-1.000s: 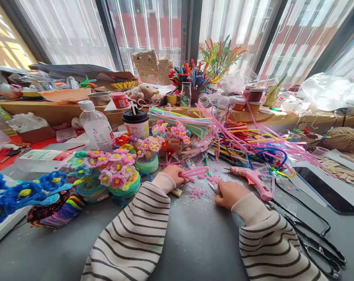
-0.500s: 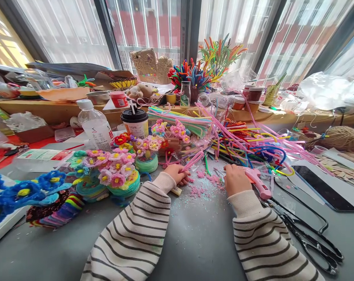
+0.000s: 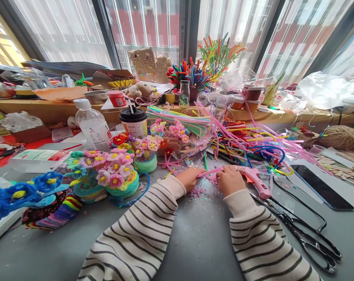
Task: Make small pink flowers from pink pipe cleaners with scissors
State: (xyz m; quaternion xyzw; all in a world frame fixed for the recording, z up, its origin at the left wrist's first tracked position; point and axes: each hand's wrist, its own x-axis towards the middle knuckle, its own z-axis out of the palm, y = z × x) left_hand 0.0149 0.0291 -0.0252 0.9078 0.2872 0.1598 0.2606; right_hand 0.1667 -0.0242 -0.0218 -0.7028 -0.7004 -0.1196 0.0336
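A pink pipe cleaner (image 3: pixel 210 171) stretches across the gap between my two hands, low over the table. Its left end is pinched in the fingers of my left hand (image 3: pixel 190 178). The fingers of my right hand (image 3: pixel 231 181) are closed at its other end. Beneath and between the hands lie pink fuzz clippings and glitter (image 3: pixel 204 189). A pink glue gun (image 3: pixel 258 183) rests just right of my right hand. Black-handled scissors (image 3: pixel 308 231) lie on the table beside my right sleeve.
Pipe-cleaner flowers in wound pots (image 3: pixel 122 189) stand left of my left arm, with a lidded cup (image 3: pixel 134 127) and a water bottle (image 3: pixel 92 130) behind. Loose pipe cleaners (image 3: pixel 244 136) pile up ahead. A phone (image 3: pixel 322 187) lies right, and crowded shelf (image 3: pixel 159 111) runs below the window.
My left hand has moved right and slightly nearer, bringing a pink pipe cleaner between both hands. My right hand has shifted a little left, its fingers now closed on the pipe cleaner.
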